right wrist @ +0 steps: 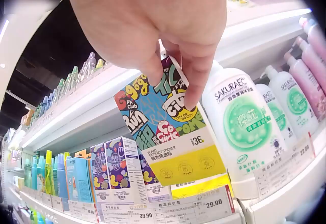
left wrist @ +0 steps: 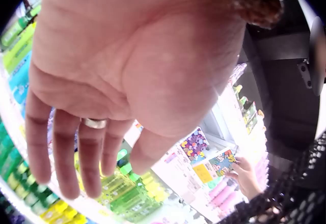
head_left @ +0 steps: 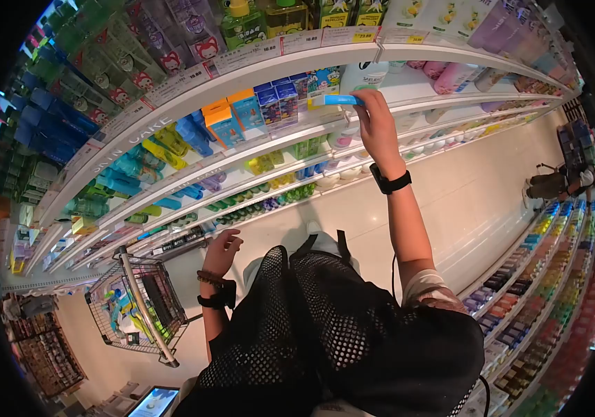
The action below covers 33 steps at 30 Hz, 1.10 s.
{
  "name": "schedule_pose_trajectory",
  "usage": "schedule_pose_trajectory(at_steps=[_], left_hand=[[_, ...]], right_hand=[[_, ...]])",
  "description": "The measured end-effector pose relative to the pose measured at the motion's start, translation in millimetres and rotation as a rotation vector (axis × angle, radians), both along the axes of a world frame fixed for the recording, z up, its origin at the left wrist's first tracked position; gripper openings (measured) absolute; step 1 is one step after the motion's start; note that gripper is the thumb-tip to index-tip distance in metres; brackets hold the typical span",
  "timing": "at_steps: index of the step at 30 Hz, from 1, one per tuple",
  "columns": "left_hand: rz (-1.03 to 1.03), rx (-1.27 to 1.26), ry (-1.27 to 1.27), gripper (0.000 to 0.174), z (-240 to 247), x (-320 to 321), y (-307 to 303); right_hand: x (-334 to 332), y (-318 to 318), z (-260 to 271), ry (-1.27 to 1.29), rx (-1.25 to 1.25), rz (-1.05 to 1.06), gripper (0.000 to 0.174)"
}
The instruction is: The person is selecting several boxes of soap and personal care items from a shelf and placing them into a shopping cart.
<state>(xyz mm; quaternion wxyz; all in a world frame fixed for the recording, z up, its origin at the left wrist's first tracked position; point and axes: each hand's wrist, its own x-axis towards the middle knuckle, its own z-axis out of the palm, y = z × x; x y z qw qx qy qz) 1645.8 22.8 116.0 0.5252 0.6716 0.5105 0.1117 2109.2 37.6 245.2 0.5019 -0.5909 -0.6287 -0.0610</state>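
My right hand [head_left: 381,132] is raised at the shelf, pinching a colourful sticker box [right wrist: 168,114] by its top between thumb and fingers. The box has a yellow lower band marked "Plant Extract Sticker" and tilts in front of the shelf edge. Behind it, part of another yellow-banded box [right wrist: 204,187] shows. Purple repellent spray boxes [right wrist: 127,168] stand to its left, and a white pump bottle with a green label [right wrist: 247,119] to its right. My left hand [head_left: 221,251] hangs low beside my body, fingers relaxed and holding nothing; a ring [left wrist: 94,123] is on one finger.
A shopping cart [head_left: 146,306] with goods inside stands to my left. Price tags [right wrist: 188,211] line the shelf edge. A black mesh bag [head_left: 269,340] covers my front. Another person [head_left: 551,186] is farther down the aisle, near opposite shelves of bottles [head_left: 547,292].
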Motion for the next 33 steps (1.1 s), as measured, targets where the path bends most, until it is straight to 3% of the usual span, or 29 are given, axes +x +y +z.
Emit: schedule_pose_trajectory(at_steps=[6,8,9,11,16,23,25,27,29,31,33], left_hand=[[0.155,-0.104,0.092,0.038,-6.0,9.6,-31.7],[0.189,-0.116,0.106,0.038,-1.7,9.0,-43.0],[0.208,-0.129,0.119,0.038,-0.2,8.2,-47.3],[0.245,-0.121,0.132,0.038,1.7,3.3,-53.9],[0.369,-0.049,0.096,0.036,11.8,-15.8,-85.2],[0.579,-0.059,-0.013,0.036,-20.5,-111.7,-220.7],[0.657,-0.069,-0.030,0.037,-41.4,-161.5,-274.7],[0.786,-0.123,0.012,0.036,-42.9,-207.3,-347.1],[0.768,-0.084,0.111,0.034,-46.6,-255.2,-411.5],[0.836,-0.022,0.152,0.035,-43.0,-295.4,-472.4],[0.928,-0.046,0.196,0.035,-35.0,-335.3,-515.1]], right_hand=[[30.5,40.4,-10.8,-0.072,-0.127,0.143,0.035],[30.4,43.1,-7.9,-0.221,-0.130,-0.027,0.045],[27.5,44.1,-8.0,-0.220,-0.125,-0.014,0.045],[16.2,45.1,-9.7,-0.429,-0.085,-0.187,0.047],[-9.8,50.7,-20.8,-0.443,0.017,-0.199,0.048],[-49.9,32.1,-32.2,-0.403,-0.008,-0.201,0.058],[-80.3,-3.3,-31.5,-0.327,0.019,-0.273,0.059],[-140.0,-37.5,-44.0,-0.215,0.167,-0.219,0.057],[-206.3,-98.6,-59.0,-0.078,0.153,-0.140,0.046],[-292.0,-136.2,-97.3,0.040,-0.067,-0.011,0.041],[-374.9,-175.6,-130.2,-0.117,-0.086,0.244,0.038]])
